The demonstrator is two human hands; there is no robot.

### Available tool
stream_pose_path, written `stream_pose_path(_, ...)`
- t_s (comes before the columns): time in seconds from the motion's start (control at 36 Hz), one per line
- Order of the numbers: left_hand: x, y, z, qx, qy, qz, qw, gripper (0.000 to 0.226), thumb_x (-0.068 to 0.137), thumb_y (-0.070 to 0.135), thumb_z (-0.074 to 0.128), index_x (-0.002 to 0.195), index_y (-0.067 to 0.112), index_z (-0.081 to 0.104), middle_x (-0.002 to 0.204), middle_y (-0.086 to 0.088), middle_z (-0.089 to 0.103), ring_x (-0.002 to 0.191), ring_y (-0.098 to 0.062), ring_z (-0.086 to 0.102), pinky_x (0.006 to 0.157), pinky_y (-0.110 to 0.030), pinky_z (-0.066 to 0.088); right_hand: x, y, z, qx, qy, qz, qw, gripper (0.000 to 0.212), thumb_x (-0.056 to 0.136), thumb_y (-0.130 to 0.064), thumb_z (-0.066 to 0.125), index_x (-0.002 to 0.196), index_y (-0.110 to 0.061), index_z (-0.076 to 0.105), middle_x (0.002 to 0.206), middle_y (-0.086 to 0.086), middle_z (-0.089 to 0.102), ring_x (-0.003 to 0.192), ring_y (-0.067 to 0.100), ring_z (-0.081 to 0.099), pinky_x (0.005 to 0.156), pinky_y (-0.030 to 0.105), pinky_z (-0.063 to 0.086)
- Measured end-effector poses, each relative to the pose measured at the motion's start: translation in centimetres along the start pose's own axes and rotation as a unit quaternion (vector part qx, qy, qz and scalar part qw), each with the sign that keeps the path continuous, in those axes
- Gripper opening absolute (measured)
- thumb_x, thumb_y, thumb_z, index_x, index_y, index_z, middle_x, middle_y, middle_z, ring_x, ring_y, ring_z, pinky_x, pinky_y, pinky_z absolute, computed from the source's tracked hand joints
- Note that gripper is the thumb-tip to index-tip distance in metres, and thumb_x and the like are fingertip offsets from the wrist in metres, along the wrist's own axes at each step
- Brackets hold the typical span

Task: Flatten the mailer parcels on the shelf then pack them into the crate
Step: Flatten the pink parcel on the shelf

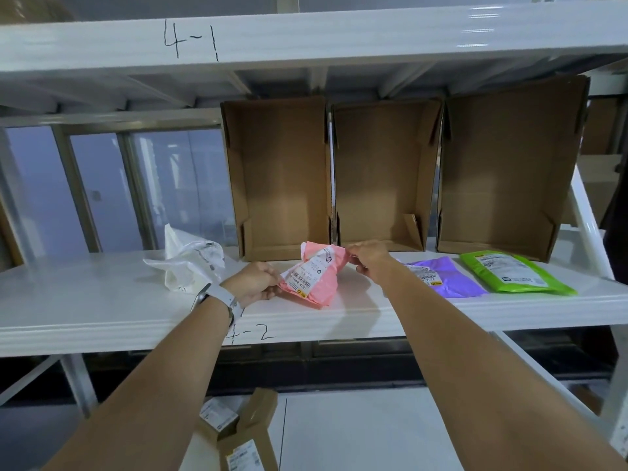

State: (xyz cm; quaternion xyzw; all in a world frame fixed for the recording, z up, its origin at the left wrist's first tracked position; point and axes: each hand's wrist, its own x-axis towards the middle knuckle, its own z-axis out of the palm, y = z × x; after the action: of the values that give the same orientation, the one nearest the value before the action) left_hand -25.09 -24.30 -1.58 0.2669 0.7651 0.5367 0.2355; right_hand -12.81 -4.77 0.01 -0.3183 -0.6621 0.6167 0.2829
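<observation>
A pink mailer parcel (317,273) with a white barcode label lies crumpled on the white shelf (102,300) at its middle. My left hand (255,282) grips the parcel's near left corner; my right hand (368,261) pinches its far right corner. A purple mailer (445,278) lies flat to the right, partly hidden by my right forearm. Beyond it lies a flat green mailer (513,271). A crumpled white mailer (190,263) sits to the left. Three open cardboard crates stand on their sides at the back of the shelf: left (278,178), middle (384,175) and right (509,171).
The upper shelf beam (306,35), marked 4-1, hangs overhead. Below the shelf, small cardboard boxes (238,433) with labels lie beside a white surface (373,433). A slanted white brace (588,219) runs at the shelf's right end. Windows show behind on the left.
</observation>
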Motion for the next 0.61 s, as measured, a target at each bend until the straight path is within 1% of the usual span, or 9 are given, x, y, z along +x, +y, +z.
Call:
stream_pose_path(0.08,0.4,-0.4,-0.5,-0.004,0.010,0.004,1.000,0.015,0.094,-0.004,0.048,0.083,0.006,0.049,0.084,-0.016,0.061,0.064,-0.016,0.054,0.041,-0.015,0.043,0.3,0.1,-0.3,-0.023,-0.008,-0.023,0.999,0.029,0.092,-0.002,0.053,0.066,-0.014,0.056,0.068,0.004,0.051,0.057,0.012,0.043,0.051,0.022,0.031)
stream_pose_path(0.19,0.7,-0.5,-1.1,-0.004,0.039,0.024,0.999,0.016,0.094,-0.003,0.050,0.081,0.006,0.049,0.078,-0.015,0.062,0.049,-0.013,0.050,0.043,-0.019,0.040,0.5,0.2,-0.8,-0.041,-0.008,-0.052,0.998,0.027,0.097,-0.010,0.049,0.072,-0.021,0.049,0.076,-0.002,0.050,0.063,0.008,0.046,0.056,0.020,0.038)
stream_pose_path(0.25,0.7,-0.6,-1.3,0.008,0.064,0.035,0.997,0.018,0.093,-0.002,0.050,0.079,0.008,0.050,0.077,-0.014,0.062,0.051,-0.015,0.047,0.045,-0.021,0.037,0.8,0.2,-0.7,-0.054,0.001,-0.059,0.997,0.030,0.097,-0.008,0.048,0.070,-0.022,0.048,0.082,0.004,0.053,0.062,0.008,0.045,0.056,0.018,0.038)
stream_pose_path(0.31,0.8,-0.6,-1.6,0.016,0.084,0.045,0.995,0.018,0.092,-0.002,0.050,0.078,0.010,0.051,0.084,-0.017,0.065,0.052,-0.017,0.048,0.047,-0.024,0.034,0.9,0.0,-0.7,-0.062,0.008,-0.065,0.996,0.031,0.096,-0.006,0.048,0.069,-0.022,0.047,0.094,0.009,0.053,0.061,0.008,0.044,0.056,0.018,0.038)
stream_pose_path(0.36,0.9,-0.8,-1.8,0.010,0.096,0.053,0.994,0.018,0.090,-0.002,0.051,0.077,0.010,0.051,0.092,-0.022,0.066,0.055,-0.019,0.049,0.050,-0.026,0.032,1.0,-0.2,-0.6,-0.069,0.017,-0.070,0.995,0.032,0.095,-0.005,0.048,0.068,-0.022,0.045,0.099,0.010,0.050,0.061,0.009,0.043,0.057,0.019,0.038)
stream_pose_path(0.44,0.7,-0.8,-1.8,-0.001,0.098,0.052,0.994,0.018,0.089,-0.002,0.053,0.077,0.011,0.051,0.097,-0.024,0.068,0.059,-0.021,0.051,0.050,-0.026,0.031,0.9,-0.5,-0.6,-0.070,0.027,-0.078,0.994,0.034,0.096,-0.005,0.046,0.067,-0.022,0.042,0.100,0.010,0.049,0.064,0.012,0.046,0.059,0.019,0.038)
stream_pose_path(0.53,0.5,-0.7,-1.8,-0.001,0.077,0.040,0.996,0.014,0.090,-0.002,0.053,0.079,0.007,0.053,0.087,-0.019,0.066,0.055,-0.018,0.048,0.050,-0.025,0.032,0.8,-0.6,-0.5,-0.081,0.034,-0.078,0.993,0.035,0.097,-0.005,0.044,0.066,-0.022,0.042,0.099,0.010,0.050,0.077,0.021,0.049,0.059,0.019,0.038)
stream_pose_path(0.58,0.3,-0.5,-1.8,0.005,0.035,0.023,0.999,0.004,0.088,-0.002,0.055,0.085,-0.002,0.058,0.086,-0.021,0.063,0.053,-0.017,0.044,0.045,-0.023,0.031,0.9,-0.7,-0.4,-0.085,0.050,-0.070,0.993,0.036,0.097,-0.003,0.042,0.064,-0.018,0.045,0.088,0.009,0.053,0.068,0.020,0.047,0.055,0.022,0.037)
stream_pose_path(0.61,0.2,-0.5,-1.8,0.013,0.017,0.015,1.000,0.005,0.086,-0.002,0.056,0.088,-0.005,0.060,0.087,-0.022,0.060,0.052,-0.016,0.042,0.042,-0.022,0.029,1.0,-0.8,-0.3,-0.083,0.064,-0.064,0.992,0.038,0.097,-0.002,0.041,0.062,-0.015,0.048,0.079,0.009,0.054,0.062,0.019,0.045,0.053,0.023,0.036)
